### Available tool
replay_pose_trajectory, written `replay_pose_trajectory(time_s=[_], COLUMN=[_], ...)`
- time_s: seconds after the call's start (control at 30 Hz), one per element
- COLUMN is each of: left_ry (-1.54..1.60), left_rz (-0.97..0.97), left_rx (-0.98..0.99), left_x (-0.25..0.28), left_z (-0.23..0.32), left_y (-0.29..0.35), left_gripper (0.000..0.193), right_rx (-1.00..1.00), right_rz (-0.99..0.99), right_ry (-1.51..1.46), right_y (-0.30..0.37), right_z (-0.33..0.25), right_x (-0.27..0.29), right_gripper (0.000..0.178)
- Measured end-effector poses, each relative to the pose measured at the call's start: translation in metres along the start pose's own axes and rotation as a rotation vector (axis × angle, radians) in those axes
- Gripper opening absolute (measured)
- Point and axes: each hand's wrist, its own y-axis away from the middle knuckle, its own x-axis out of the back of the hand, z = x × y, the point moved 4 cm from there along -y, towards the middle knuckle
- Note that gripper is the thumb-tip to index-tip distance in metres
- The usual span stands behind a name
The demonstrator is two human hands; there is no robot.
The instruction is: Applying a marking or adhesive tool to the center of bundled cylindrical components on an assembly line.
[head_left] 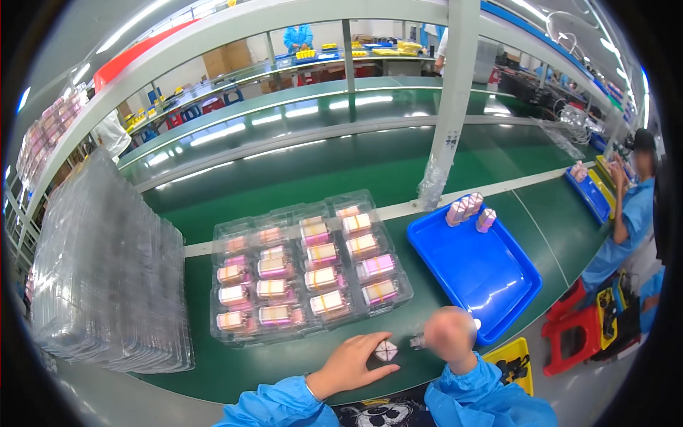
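My left hand (352, 366) rests low over the green bench, thumb and forefinger curved round a small pink-and-white block (385, 350) whose faceted end faces up. Beside it, my right hand (450, 333) is smeared by motion near the close corner of the blue tray (473, 285). A small clear-and-grey piece (417, 342) shows at its left side; whether the fingers hold it is hidden. Left of the blue tray lies a clear plastic blister tray (284, 334), its pockets filled with pink-and-white packs (327, 302) crossed by yellowish bands.
Several pink-and-white blocks (466, 208) stand at the blue tray's far end. A tall stack of clear trays (107, 270) rises at left. A metal post (452, 107) stands beyond. At right are a yellow bin (518, 356), a red stool (573, 331) and a person in blue (633, 220).
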Motion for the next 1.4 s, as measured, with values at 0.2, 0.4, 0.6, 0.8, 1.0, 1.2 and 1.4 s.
replay_pose_trajectory(time_s=[0.2, 0.4, 0.6, 0.8, 1.0, 1.2, 1.4], left_ry=[0.07, 0.098, 0.102, 0.091, 0.038, 0.09, 0.212], left_rz=[0.039, 0.034, 0.038, 0.056, 0.135, 0.151, 0.026], left_rx=[-0.035, -0.026, -0.054, -0.067, -0.121, -0.113, -0.043], left_x=[-0.006, -0.005, -0.007, -0.003, -0.002, -0.004, 0.002], left_z=[-0.003, -0.006, -0.007, -0.006, -0.006, -0.015, -0.011], left_y=[0.002, 0.003, 0.003, 0.004, -0.002, -0.003, 0.0], left_gripper=[0.044, 0.043, 0.045, 0.042, 0.038, 0.044, 0.052], right_rx=[0.058, 0.037, -0.032, -0.041, -0.057, 0.015, 0.064], right_rz=[-0.017, -0.119, -0.2, -0.291, -0.244, -0.26, -0.112], right_ry=[0.062, 0.06, 0.071, 0.197, 0.193, 0.271, 0.178], right_y=[0.006, 0.007, 0.004, 0.001, 0.003, -0.007, 0.0], right_z=[-0.015, -0.015, -0.006, -0.015, -0.012, -0.014, -0.013], right_x=[-0.007, -0.022, -0.036, -0.048, -0.047, -0.049, -0.044], right_gripper=[0.031, 0.027, 0.022, 0.018, 0.017, 0.02, 0.033])
